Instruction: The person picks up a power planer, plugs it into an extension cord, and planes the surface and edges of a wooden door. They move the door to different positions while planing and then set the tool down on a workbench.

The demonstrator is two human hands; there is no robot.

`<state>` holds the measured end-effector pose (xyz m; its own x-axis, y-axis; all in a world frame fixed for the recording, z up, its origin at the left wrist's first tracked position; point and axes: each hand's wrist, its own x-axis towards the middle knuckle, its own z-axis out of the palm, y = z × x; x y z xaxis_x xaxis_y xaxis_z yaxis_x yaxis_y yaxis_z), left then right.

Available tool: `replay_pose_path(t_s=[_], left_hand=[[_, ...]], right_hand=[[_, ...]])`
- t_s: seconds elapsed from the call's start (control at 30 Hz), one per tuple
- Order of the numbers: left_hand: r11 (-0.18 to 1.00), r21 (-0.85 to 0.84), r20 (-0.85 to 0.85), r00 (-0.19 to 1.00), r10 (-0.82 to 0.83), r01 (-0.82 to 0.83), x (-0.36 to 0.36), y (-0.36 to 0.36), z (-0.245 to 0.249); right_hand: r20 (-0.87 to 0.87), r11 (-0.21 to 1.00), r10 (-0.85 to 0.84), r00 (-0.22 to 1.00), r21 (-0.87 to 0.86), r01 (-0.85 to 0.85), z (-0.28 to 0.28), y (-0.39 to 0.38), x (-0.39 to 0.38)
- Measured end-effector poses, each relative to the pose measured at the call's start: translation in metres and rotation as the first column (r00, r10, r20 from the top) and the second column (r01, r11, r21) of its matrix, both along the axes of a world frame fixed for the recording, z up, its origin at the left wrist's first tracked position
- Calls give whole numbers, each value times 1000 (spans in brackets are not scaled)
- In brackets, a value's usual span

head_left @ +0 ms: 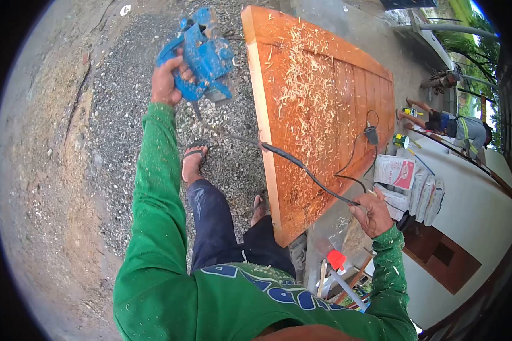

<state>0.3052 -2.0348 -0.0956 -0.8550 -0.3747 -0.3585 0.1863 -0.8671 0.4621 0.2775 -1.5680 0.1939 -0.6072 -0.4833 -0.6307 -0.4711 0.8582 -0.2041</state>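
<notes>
My left hand [170, 78] is wrapped round the handle of a blue electric hand planer [207, 59], held over the gravel, off the wood. Beside it stands an orange-brown wooden door [347, 85], its panelled face strewn with pale curled shavings [304, 85] and its narrow lighter edge [260, 96] facing my legs. My right hand [372, 213] is closed on the planer's black power cord [307, 169], which crosses the door's edge and face. A dark plug connection [371, 134] on a thin cable rests against the door. Shavings cling to my green sleeves.
Gravel [125, 113] lies under my sandalled feet [193, 162]. Stacked white sacks [395, 172] stand beyond the door, near paint cans [401, 141]. Another person [463, 129] bends by the white wall. A red-topped object [336, 260] and loose timber are near my right elbow.
</notes>
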Motion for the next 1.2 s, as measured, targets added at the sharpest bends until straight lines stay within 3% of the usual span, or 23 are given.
replay_pose_path(t_s=[0.23,0.33,0.5,0.63,0.73,0.77,0.87,1.0,1.07,1.17,1.2], left_hand=[[986,-109,386,909,158,-125,195,151,44],[970,-205,531,817,224,-132,269,220,76],[870,-482,658,697,285,100,319,284,143],[771,-624,595,718,361,129,347,321,220],[731,-679,489,697,524,-73,385,353,203],[760,-632,524,641,561,-150,391,363,195],[801,-589,654,521,549,-105,408,387,167],[880,-457,749,590,302,129,419,410,150],[835,-525,642,720,262,165,420,424,140],[974,-177,585,811,-14,145,432,455,101],[994,-5,534,840,-91,111,421,457,115]], right_hand=[[-43,947,288,957,-133,-291,-30,111,4],[53,925,378,924,-67,-375,-28,143,9],[174,922,386,906,-119,-369,-28,200,38],[261,914,404,877,-87,-395,-13,218,71],[341,896,429,836,-44,-442,-12,227,101],[344,894,423,838,-10,-447,-14,229,108],[355,884,407,841,77,-460,-17,237,127],[344,868,439,830,76,-490,-15,246,138],[341,865,440,831,87,-494,-15,249,142],[333,875,404,852,131,-466,-12,250,146],[321,883,390,863,136,-449,-11,249,146]])
